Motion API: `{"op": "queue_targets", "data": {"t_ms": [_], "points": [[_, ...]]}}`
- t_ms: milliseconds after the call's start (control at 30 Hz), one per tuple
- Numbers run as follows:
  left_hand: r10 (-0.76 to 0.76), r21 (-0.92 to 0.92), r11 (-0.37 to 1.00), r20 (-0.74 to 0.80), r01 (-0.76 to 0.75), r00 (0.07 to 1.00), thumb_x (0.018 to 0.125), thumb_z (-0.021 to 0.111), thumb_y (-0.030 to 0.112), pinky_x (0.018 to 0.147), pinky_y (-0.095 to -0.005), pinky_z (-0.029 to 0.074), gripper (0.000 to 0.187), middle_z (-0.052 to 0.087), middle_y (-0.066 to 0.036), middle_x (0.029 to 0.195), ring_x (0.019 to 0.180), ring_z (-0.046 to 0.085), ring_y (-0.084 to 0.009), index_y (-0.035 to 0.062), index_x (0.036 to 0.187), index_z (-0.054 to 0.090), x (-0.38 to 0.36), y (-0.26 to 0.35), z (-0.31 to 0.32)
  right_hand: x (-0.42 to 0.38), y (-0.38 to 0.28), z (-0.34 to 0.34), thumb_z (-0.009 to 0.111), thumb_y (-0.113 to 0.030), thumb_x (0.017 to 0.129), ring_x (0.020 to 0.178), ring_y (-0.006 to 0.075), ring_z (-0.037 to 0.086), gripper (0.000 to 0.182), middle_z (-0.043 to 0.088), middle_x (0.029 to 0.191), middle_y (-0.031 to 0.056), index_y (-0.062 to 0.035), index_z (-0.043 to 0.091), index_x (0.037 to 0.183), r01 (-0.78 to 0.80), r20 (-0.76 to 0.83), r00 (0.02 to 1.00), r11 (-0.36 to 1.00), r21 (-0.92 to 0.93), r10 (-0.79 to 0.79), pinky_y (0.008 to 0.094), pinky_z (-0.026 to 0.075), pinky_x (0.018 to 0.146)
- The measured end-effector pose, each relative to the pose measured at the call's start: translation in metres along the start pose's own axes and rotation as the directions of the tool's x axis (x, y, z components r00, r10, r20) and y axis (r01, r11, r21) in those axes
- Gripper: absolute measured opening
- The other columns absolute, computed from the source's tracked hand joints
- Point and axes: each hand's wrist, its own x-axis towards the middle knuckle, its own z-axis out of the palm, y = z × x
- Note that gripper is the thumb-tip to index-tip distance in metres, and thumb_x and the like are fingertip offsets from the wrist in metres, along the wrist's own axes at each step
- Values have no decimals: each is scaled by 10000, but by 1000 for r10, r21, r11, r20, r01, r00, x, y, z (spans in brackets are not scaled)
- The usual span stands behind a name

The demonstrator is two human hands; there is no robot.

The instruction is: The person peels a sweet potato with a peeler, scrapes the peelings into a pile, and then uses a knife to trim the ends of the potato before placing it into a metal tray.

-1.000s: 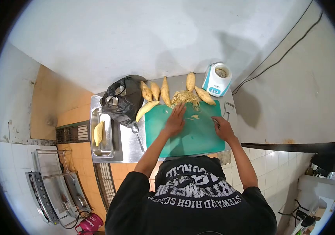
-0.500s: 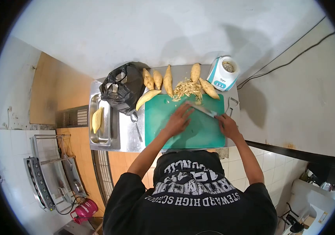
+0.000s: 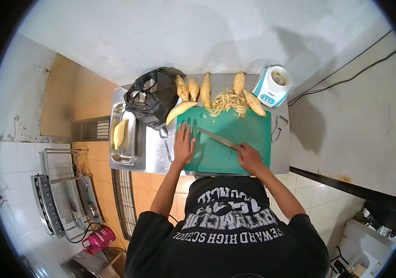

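A kitchen knife (image 3: 217,136) is gripped by its handle in my right hand (image 3: 250,158), its blade slanting up and left over the green cutting board (image 3: 225,160). My left hand (image 3: 184,144) lies flat at the board's left side, fingers stretched out and holding nothing. Beyond the knife, a heap of peelings (image 3: 228,104) rests at the board's far edge. Several sweet potatoes stand around it, one tall one (image 3: 205,91) to its left and another (image 3: 254,103) to its right. A peeled sweet potato (image 3: 181,111) lies across the board's far left corner.
A black plastic bag (image 3: 151,99) stands at the back left, with a spoon (image 3: 164,139) in front of it. Another peeled sweet potato (image 3: 120,133) lies in the metal sink (image 3: 124,156). A blender base (image 3: 272,87) and a peeler (image 3: 279,127) are on the right.
My left hand has moved left and nearer, away from the blade to the board's left side. My right hand has brought the knife left and nearer over the board.
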Motion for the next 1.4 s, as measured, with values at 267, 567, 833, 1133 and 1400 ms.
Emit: {"op": "queue_targets", "data": {"t_ms": [267,567,833,1133,1400], "points": [[43,110,992,94,-53,995,1034,494,314,1246,-544,164,612,265,-176,1655,1541,203,-392,50,1566,344,-23,-6,10,12,33,-10,574,-49,924,925,369,662,329,622,1090,152,-124,659,1233,-184,-235,958,981,-66,164,477,550,776],[19,-245,968,-146,-55,989,1033,446,213,1244,-498,192,617,273,-253,1627,1519,237,-427,-40,1567,269,-27,-11,9,-18,-21,3,563,-57,926,935,374,653,343,619,1067,162,-139,666,1243,14,-13,1000,999,39,-14,494,540,788],[-84,-441,897,-257,-40,963,1036,399,166,1238,-460,211,612,267,-281,1620,1503,265,-440,-70,1570,219,-32,-8,-11,18,-4,-4,584,-98,939,919,370,664,325,634,1100,161,-162,680,1243,-232,-202,956,968,-90,210,474,555,777],[-271,-558,830,-377,16,886,1052,382,189,1212,-472,264,591,288,-234,1625,1505,292,-383,-51,1572,237,-45,-23,-10,-8,-46,33,617,-75,909,929,357,658,329,631,1069,133,-159,702,1216,79,61,995,996,40,-82,466,549,803],[-264,-555,829,-282,68,923,1041,406,152,1189,-449,314,556,358,-239,1583,1458,351,-409,-45,1550,300,-53,-13,-10,12,3,-11,568,-56,953,890,358,668,317,654,1083,161,-84,665,1253,-243,-178,955,970,3,239,450,538,753]]}}
